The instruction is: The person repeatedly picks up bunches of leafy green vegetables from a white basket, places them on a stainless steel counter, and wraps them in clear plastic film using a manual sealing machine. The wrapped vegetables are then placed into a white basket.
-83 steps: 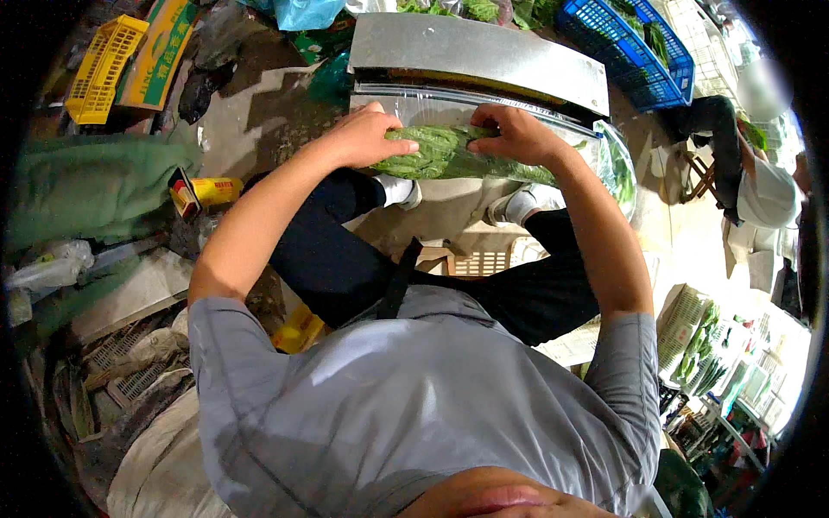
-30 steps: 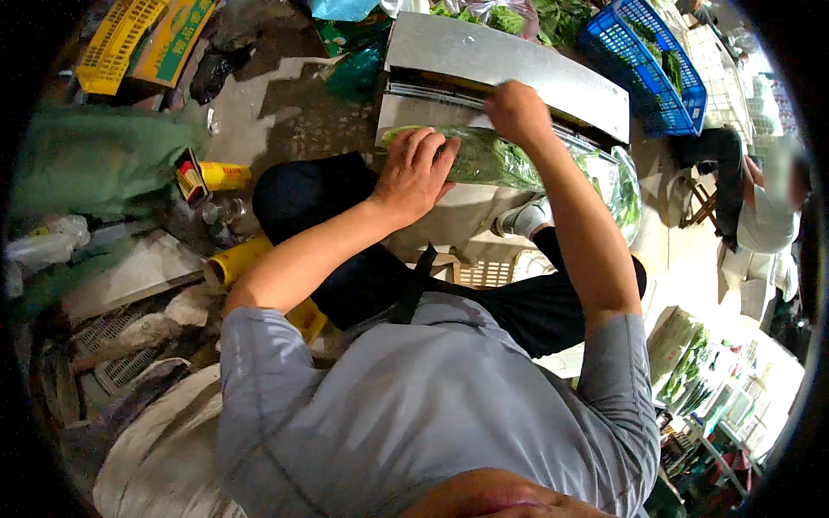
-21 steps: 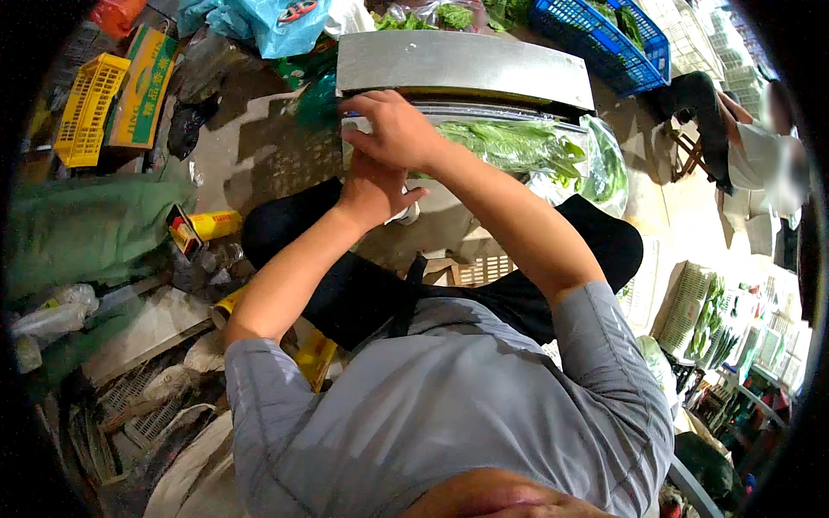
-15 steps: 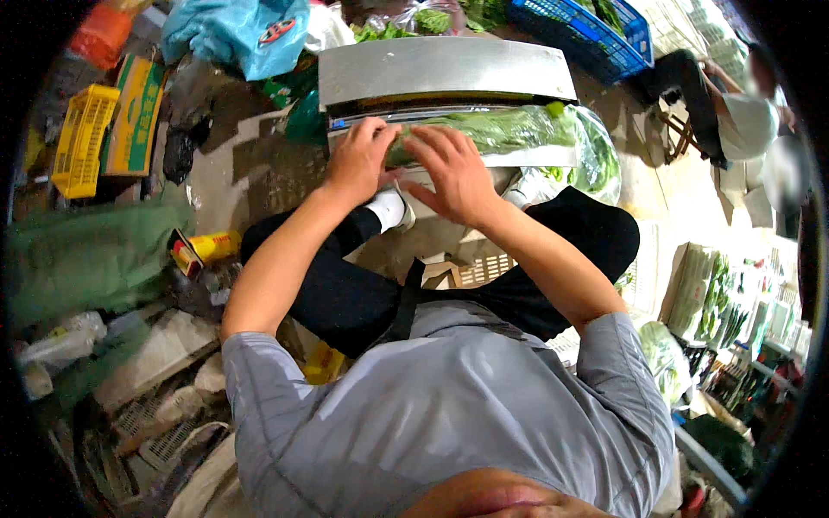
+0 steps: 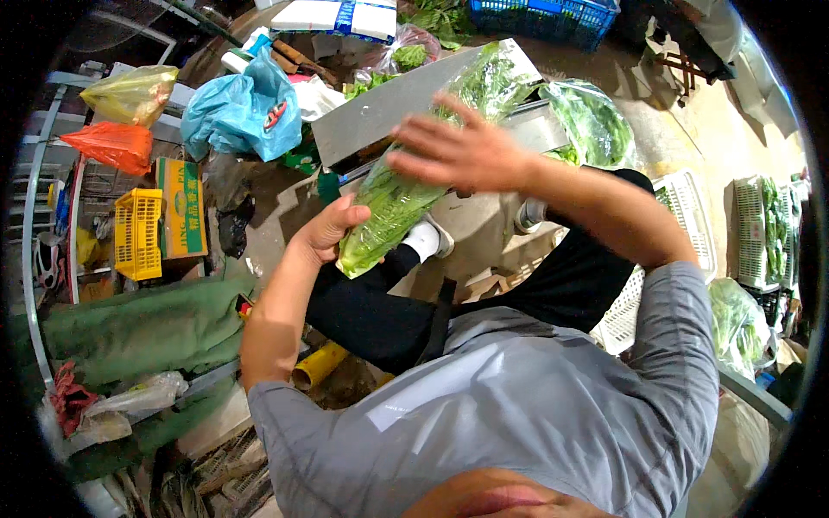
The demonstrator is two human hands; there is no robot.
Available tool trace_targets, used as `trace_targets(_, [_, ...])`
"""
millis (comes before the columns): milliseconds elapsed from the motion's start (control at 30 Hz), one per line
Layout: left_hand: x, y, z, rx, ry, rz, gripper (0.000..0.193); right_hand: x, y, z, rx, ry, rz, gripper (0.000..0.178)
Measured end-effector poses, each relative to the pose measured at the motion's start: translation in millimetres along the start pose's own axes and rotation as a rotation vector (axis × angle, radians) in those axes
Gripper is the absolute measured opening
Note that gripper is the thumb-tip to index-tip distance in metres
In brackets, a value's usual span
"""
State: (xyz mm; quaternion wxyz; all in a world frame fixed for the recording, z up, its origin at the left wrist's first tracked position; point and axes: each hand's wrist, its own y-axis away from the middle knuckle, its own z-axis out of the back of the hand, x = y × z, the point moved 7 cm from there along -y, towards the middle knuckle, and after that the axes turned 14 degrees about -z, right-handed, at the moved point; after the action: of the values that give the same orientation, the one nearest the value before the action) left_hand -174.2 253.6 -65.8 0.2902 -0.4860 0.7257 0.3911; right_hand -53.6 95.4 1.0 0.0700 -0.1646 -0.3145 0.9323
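1. The long green bundle of leafy vegetables in clear, shiny plastic film is in front of the person, its lower end above the black-trousered left leg and its upper end over the low silver metal box with a flat top.

2. The left hand grips the bundle near its lower end: the thumb lies along the side and the fingers are hidden behind it. This hold probably carries the weight there, since nothing else visibly supports that end.

3. The right hand is open, fingers spread and blurred, across the middle of the bundle. Whether the palm touches the film cannot be told; placed there, it could steady or smooth the wrap.

4. The bundle's long axis runs diagonally, from lower left near the person to upper right, away from the body. It crosses the metal box at a slant rather than lying along it.

5. The paler, blunt end, apparently the stems, points back toward the person; the frilly leaf end points away. Whether that far end rests on the box or hangs just above it is unclear.

6. A rounded clear plastic bag of greens lies to the right, just beside the box and apart from the bundle.
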Motion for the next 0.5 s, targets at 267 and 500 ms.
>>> trace_targets(267, [-2.8, -35.7, -40.9, 0.040, 0.099, -0.177, 0.095, -200.2, 43.0, 80.2, -0.210, 0.370, -0.816, 0.082])
trace_targets(500, [-27.9, -109.4, -106.9, -0.137, -0.201, -0.566, 0.096, -97.9, 70.2, 35.2, -0.302, -1.366, -1.535, 0.074])
